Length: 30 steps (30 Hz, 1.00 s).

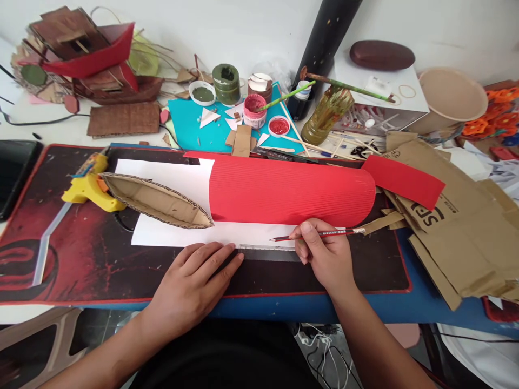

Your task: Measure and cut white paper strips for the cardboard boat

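My left hand (194, 281) lies flat at the lower edge of a white sheet (162, 236), fingers stretched out over the left end of a clear ruler (270, 254). A dark red pencil (334, 233) is pinched in my right hand (324, 251), its tip pointing left just above the sheet's lower edge; whether it touches the paper I cannot tell. The right hand is also close to the ruler's right end. Red corrugated sheet (287, 189) curls over the white one. On the left part of the paper rests a boat-shaped cardboard hull (158, 202).
A yellow glue gun (91, 189) lies at the left with its glue stick. Behind are paint jars (226, 85), a jar of murky liquid (327, 116) and model boats (89, 65). Folded brown cardboard (458, 216) and a red piece (405, 178) lie at the right.
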Each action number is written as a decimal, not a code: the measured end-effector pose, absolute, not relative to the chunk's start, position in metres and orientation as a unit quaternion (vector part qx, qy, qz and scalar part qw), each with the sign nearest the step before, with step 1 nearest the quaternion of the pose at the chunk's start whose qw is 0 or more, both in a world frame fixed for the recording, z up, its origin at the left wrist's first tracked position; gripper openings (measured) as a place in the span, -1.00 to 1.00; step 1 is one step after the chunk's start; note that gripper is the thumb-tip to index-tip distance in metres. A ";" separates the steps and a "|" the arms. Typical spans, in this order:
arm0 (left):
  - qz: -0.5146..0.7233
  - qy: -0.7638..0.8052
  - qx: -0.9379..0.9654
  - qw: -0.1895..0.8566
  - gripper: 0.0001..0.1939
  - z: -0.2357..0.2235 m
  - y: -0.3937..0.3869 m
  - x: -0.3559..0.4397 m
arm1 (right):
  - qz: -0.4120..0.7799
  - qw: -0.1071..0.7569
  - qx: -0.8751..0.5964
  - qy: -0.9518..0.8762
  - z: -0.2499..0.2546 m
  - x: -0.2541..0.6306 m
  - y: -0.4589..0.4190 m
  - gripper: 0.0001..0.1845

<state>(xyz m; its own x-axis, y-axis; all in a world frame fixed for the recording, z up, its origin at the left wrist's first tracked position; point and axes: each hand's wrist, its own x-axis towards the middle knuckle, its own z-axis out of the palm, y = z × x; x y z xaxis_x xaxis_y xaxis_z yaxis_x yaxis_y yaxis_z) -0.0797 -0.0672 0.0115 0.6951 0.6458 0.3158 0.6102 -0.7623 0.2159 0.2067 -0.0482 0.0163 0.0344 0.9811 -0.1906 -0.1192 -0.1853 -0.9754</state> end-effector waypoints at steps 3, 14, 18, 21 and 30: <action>0.190 0.343 0.919 0.046 -0.65 0.012 -0.067 -0.079 | 0.563 0.490 -0.525 -0.409 0.016 0.207 -0.048 -0.55; 0.188 0.341 0.920 0.040 -0.64 0.012 -0.066 -0.080 | 0.558 0.482 -0.539 -0.408 0.021 0.205 -0.043 -0.52; 0.187 0.337 0.922 0.038 -0.64 0.013 -0.065 -0.079 | 0.556 0.476 -0.545 -0.409 0.024 0.204 -0.042 -0.50; 0.190 0.338 0.921 0.039 -0.65 0.014 -0.065 -0.078 | 0.555 0.477 -0.546 -0.409 0.024 0.204 -0.041 -0.50; 0.191 0.341 0.919 0.054 -0.63 0.012 -0.066 -0.079 | 0.558 0.482 -0.540 -0.406 0.022 0.204 -0.042 -0.52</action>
